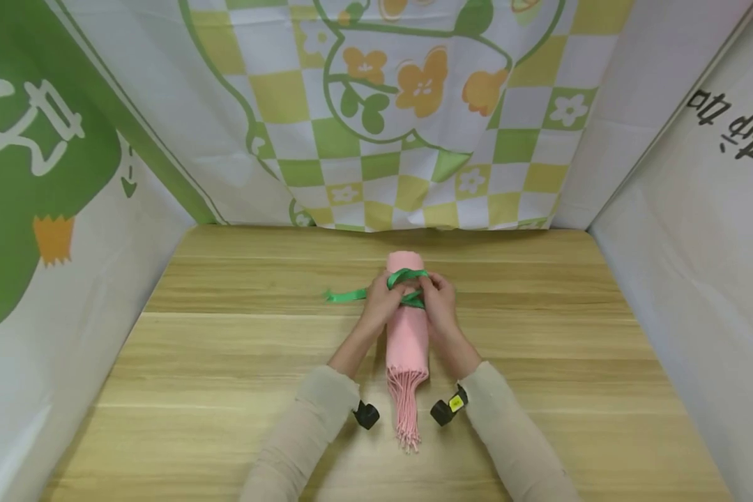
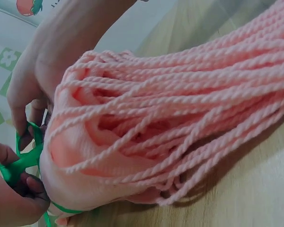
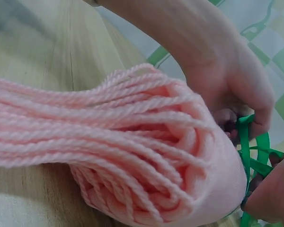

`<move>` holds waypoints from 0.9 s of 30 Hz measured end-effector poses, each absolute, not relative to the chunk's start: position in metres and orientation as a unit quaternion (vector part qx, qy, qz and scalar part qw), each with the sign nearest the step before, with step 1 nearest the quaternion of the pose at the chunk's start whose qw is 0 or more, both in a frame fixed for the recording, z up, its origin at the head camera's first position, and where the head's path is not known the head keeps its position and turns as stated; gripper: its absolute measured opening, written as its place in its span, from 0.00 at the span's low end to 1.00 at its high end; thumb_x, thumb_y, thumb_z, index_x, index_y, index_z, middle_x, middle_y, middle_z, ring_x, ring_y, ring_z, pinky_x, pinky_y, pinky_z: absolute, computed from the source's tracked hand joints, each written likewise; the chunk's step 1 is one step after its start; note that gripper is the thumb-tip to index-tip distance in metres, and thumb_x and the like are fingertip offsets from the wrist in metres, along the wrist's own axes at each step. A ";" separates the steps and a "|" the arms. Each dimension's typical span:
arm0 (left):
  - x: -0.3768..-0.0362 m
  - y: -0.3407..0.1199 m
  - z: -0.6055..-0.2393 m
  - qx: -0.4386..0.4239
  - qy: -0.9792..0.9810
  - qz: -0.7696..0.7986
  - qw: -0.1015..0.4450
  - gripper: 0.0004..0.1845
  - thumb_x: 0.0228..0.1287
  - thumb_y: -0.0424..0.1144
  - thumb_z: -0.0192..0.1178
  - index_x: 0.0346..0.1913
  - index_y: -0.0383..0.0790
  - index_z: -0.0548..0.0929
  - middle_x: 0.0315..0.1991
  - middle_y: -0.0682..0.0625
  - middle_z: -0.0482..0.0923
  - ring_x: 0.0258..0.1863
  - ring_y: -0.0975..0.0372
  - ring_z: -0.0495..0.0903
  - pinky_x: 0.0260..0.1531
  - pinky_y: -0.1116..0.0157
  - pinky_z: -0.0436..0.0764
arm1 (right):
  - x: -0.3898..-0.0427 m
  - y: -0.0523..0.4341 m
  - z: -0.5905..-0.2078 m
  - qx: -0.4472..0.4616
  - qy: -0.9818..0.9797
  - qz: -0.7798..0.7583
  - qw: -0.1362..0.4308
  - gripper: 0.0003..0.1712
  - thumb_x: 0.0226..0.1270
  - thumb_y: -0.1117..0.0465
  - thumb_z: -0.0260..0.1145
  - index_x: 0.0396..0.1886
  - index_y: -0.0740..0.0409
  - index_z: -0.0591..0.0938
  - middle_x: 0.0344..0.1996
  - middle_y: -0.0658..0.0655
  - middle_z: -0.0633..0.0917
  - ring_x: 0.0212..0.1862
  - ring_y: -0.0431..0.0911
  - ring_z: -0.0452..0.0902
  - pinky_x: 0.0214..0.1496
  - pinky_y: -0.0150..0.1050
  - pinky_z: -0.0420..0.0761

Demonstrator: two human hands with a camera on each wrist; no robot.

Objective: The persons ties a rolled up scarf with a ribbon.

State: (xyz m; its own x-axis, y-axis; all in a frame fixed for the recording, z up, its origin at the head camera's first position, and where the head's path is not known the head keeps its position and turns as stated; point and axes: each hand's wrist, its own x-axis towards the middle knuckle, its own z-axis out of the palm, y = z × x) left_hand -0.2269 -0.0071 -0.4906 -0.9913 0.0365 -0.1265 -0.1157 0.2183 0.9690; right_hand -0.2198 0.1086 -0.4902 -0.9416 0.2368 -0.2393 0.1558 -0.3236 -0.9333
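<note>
Both hands (image 1: 414, 296) pinch green ribbon (image 1: 345, 295) round rolled pink scarf (image 1: 406, 341)

Left banner (image 1: 37, 160), far left of the left hand (image 1: 383, 301): big white Chinese character on green, cropped, not readable for certain. Right banner (image 1: 715, 181), far right of the right hand (image 1: 437, 301): black Chinese characters seen sideways, one reads "加", rest unclear.

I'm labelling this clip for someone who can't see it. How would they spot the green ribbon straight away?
Start at the wooden table; near its middle lies a rolled pink scarf with a fringe toward the person. The green ribbon wraps round the roll's far half, pinched by the left hand and right hand. It is the only green thing on the table, one tail trailing left.
</note>
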 end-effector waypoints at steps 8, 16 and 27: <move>-0.227 -0.030 -0.492 -0.038 0.760 0.644 0.078 0.13 0.73 0.35 0.50 0.53 0.31 0.77 0.47 0.41 0.77 0.41 0.58 0.74 0.42 0.61 0.78 | -0.225 0.125 -0.491 -0.164 -0.535 0.827 0.046 0.18 0.79 0.65 0.49 0.29 0.59 0.80 0.31 0.50 0.82 0.35 0.39 0.79 0.45 0.36 0.81; -0.230 -0.059 -0.492 -0.063 0.706 0.701 0.079 0.19 0.78 0.34 0.39 0.52 0.23 0.77 0.44 0.37 0.76 0.39 0.53 0.78 0.51 0.52 0.78 | -0.228 0.159 -0.489 -0.181 -0.498 0.847 0.045 0.16 0.81 0.62 0.47 0.39 0.61 0.80 0.27 0.47 0.85 0.33 0.37 0.82 0.43 0.31 0.83; -0.222 -0.100 -0.494 -0.104 0.531 0.836 0.089 0.19 0.82 0.41 0.37 0.48 0.32 0.78 0.41 0.47 0.83 0.39 0.61 0.83 0.70 0.47 0.69 | -0.222 0.205 -0.492 -0.237 -0.434 0.869 0.011 0.15 0.81 0.57 0.42 0.40 0.56 0.74 0.24 0.50 0.84 0.33 0.40 0.84 0.67 0.46 0.75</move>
State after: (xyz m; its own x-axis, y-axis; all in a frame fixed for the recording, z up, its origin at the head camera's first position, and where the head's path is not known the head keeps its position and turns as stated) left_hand -0.2222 -0.1002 -0.4937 -0.9625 0.0382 -0.2687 -0.2594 -0.4209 0.8692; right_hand -0.2222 0.2055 -0.4916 -0.8872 0.2246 -0.4030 0.1876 -0.6224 -0.7599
